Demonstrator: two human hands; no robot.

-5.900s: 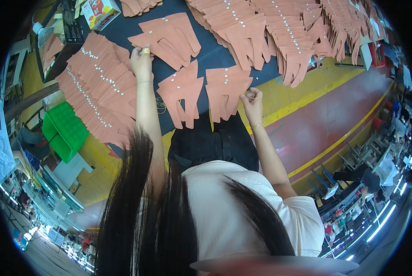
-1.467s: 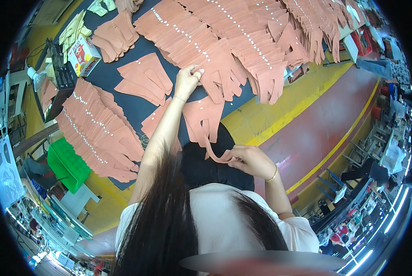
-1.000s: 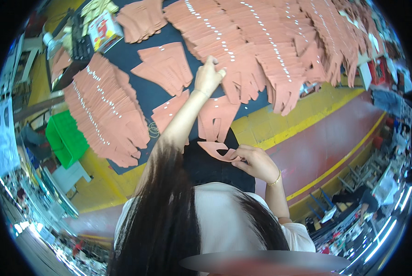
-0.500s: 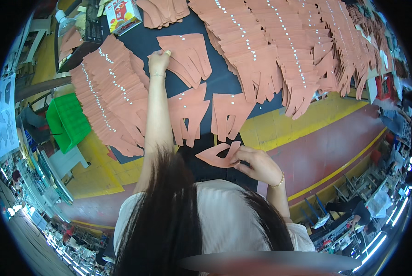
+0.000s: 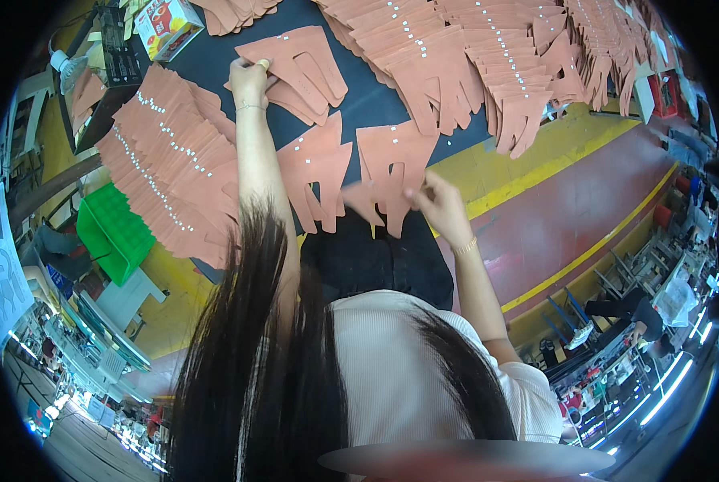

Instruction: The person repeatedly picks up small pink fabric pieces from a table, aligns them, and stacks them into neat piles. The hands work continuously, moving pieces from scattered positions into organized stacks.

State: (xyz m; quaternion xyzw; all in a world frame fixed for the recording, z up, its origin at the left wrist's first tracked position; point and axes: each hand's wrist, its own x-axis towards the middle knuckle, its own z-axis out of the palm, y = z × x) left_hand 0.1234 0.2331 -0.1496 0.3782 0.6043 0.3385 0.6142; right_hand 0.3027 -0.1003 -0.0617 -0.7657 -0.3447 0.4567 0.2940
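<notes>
My left hand (image 5: 251, 80) is closed on the left edge of a small stack of salmon-pink cut-out pieces (image 5: 295, 58), which look like flat leather or fabric with slots. My right hand (image 5: 444, 210) pinches a smaller pink cut piece (image 5: 363, 201), blurred by motion, at the near edge of the table. That piece overlaps the lower part of a slotted pink piece (image 5: 384, 145) lying flat. To its left lies another slotted pink piece (image 5: 315, 165). Both flat pieces bear a small white mark near the top.
Fanned rows of pink pieces (image 5: 167, 161) lie at the left, and more rows (image 5: 424, 56) fill the far right of the dark table (image 5: 239, 44). A colourful carton (image 5: 167, 30) stands far left. A green crate (image 5: 114, 233) sits beyond the table's left side.
My right hand has carried the small piece forward from near my body to the flat piece at the table edge. My left hand still grips the stack. The whole view has shifted slightly.
</notes>
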